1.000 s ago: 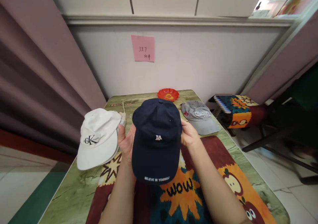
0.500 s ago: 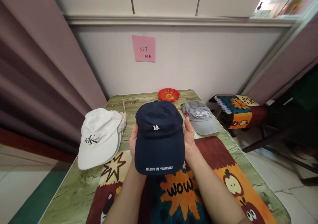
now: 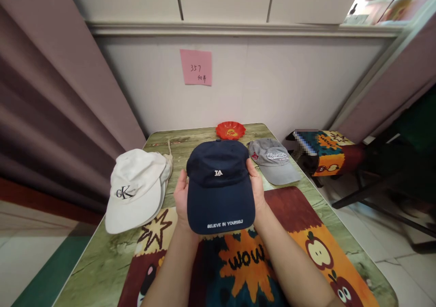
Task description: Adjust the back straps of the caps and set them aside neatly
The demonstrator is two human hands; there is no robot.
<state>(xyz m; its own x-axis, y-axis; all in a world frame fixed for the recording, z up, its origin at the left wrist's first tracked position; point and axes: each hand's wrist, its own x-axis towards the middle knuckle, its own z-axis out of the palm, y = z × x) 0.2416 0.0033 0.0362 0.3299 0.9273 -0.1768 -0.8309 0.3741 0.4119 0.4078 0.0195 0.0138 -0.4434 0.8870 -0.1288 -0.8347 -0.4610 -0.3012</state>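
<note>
- Navy cap (image 3: 220,193) has its brim higher than a second ago.
- White "LA" marks the rounded crown; "BELIEVE IN YOURSELF" edges the smooth brim.
- Left hand (image 3: 182,200) and right hand (image 3: 257,186) hold its sides, fingers loosely curved, partly hidden.
- It is above the patterned mat (image 3: 289,209), between white cap (image 3: 136,184) and gray cap (image 3: 275,161).

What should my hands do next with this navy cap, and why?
Probably lower the navy cap gently onto the patterned mat: the left hand and right hand support it from both sides, its brim faces you, and the white cap and gray cap lie off to either side.
</note>
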